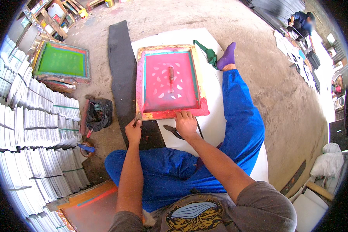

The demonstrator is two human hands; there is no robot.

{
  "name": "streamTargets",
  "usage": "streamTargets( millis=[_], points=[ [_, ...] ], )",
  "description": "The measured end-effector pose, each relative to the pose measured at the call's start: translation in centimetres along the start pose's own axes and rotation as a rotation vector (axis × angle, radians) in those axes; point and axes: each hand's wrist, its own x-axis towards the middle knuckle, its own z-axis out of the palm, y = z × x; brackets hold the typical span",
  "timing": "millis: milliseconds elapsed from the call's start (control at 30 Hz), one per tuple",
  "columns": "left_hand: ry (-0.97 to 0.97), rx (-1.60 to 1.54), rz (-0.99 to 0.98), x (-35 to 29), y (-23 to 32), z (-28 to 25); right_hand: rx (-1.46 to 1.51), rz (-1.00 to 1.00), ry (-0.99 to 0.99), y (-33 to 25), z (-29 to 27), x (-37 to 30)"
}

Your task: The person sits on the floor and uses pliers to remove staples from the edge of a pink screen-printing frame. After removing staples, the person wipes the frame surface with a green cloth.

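Presently: Paint-Stained Screen Frame Handled at Near Edge

The rectangular wooden screen frame with pink-red mesh (156, 62) lies flat in front of the seated person. The step in hand appears to be adjusting or steadying its near side. The left hand (133, 131), at the near-left corner, has its fingers closed on a small grey metallic item (138, 115) of unclear kind. The right hand (186, 123) bends its fingers onto the near rail; whether they grip it from below cannot be told.

The next move probably calls for a steady frame and care with the loose brown-handled slender tool (171, 73) on the mesh. A dark pliers-like tool (173, 130) lies just beside the right hand.

Surface: a white sheet (158, 38) beneath the frame, with a long black strip of matting (120, 69) to the left, on a grey-brown concrete floor (286, 127).

Room: tied stacks of white sheets (38, 127), a black plastic bag (100, 112) and a wooden frame with green mesh (62, 60) stand left; another person (297, 19) is at far right.
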Motion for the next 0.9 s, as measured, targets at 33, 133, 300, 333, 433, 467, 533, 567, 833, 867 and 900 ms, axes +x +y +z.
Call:
streamTargets(
  millis=[33, 133, 300, 333, 433, 467, 533, 567, 833, 867, 900],
  points=[
    [-0.001, -0.007, -0.005, 0.0, 0.1, 0.0, 0.001, 0.01, -0.012, -0.1, 0.0, 0.1],
    [-0.03, -0.025, -0.034, 0.0, -0.4, -0.3, -0.077, -0.027, 0.145, 0.9, 0.1, -1.5],
    [-0.02, 0.036, 0.023, 0.0, -0.4, -0.2, -0.143, 0.03, -0.063, 2.6, -1.1, -4.0],
    [-0.029, 0.035, 0.017, 0.0, -0.4, -0.3, -0.141, 0.036, -0.067, 2.8, -1.0, -4.2],
    [-0.005, 0.024, 0.026, 0.0, -0.6, -0.2, -0.136, 0.076, -0.04, 2.5, -1.1, -4.1],
    [-0.008, 0.018, 0.023, 0.0, -0.5, -0.2, -0.134, 0.094, -0.026, 2.4, -0.9, -4.0],
    [-0.013, 0.006, 0.016, -0.1, -0.2, -0.1, -0.141, 0.039, 0.016, 2.9, -0.2, -4.0],
    [-0.008, 0.011, 0.008, -0.2, 0.0, -0.1, -0.144, 0.011, 0.036, 2.9, -0.1, -3.9],
    [0.006, 0.039, 0.021, 0.0, -0.1, -0.3, -0.033, -0.084, 0.294, -0.6, 0.9, 0.9],
    [-0.001, 0.027, 0.015, -0.1, 0.4, -0.2, -0.018, -0.072, 0.269, -1.2, 1.3, 1.6],
    [-0.008, 0.015, 0.008, -0.4, 1.0, -0.1, -0.004, -0.06, 0.243, -1.7, 1.7, 2.1]
  ],
)
